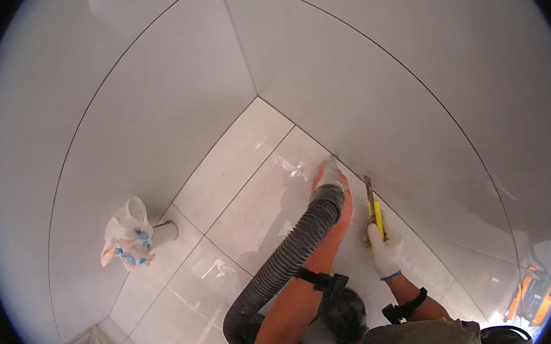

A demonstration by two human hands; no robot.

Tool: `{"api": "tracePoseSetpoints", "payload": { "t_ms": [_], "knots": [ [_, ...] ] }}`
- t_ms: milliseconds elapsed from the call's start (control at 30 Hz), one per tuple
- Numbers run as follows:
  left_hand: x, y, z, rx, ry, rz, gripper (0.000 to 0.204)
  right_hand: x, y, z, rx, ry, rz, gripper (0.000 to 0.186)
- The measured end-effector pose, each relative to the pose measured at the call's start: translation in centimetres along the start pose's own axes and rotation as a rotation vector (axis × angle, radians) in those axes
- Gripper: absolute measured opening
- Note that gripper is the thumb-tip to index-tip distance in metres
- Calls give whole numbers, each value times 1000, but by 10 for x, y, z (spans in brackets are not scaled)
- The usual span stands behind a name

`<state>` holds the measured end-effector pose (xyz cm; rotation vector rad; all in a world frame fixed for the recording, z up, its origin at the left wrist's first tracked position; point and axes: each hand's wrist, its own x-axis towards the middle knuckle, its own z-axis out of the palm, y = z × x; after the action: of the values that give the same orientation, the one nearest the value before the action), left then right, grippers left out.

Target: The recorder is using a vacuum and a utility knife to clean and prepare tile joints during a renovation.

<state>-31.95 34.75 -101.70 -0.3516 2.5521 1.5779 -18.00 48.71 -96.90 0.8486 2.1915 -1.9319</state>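
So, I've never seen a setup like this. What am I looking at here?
No robot here: a person wears a camera on their head, and its wide round lens looks down, bending straight edges. Their bare left hand grips the end of a thick grey ribbed hose, near where the smooth grey wall meets the pale glossy tile floor. Their white-gloved right hand holds what looks like one slim yellow-and-dark tool. Off to the left, a crumpled white plastic bag shows beside a short pale pipe.
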Motion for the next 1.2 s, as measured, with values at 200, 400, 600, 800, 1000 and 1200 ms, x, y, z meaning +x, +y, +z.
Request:
{"api": "tracePoseSetpoints", "payload": {
  "t_ms": [200,400,600,800,1000,1200],
  "knots": [
    [69,-4,-25,-114,578,202,73,-3,-2,-7,27,12,-26,51],
    [151,0,-161,-226,810,256,34,-7,-15,3,25,-76,-40,50],
    [56,-55,-186,-206,933,231,36,-10,-18,9,-81,-116,-78,49],
    [-27,-69,-240,-115,1170,-160,42,-8,-30,15,-110,-172,-139,49],
    [-16,-53,-165,-185,996,-6,33,-14,-41,22,-118,-173,-97,50],
    [98,2,-44,0,885,207,56,-13,-41,25,-10,-180,-43,50]
  ]
}}
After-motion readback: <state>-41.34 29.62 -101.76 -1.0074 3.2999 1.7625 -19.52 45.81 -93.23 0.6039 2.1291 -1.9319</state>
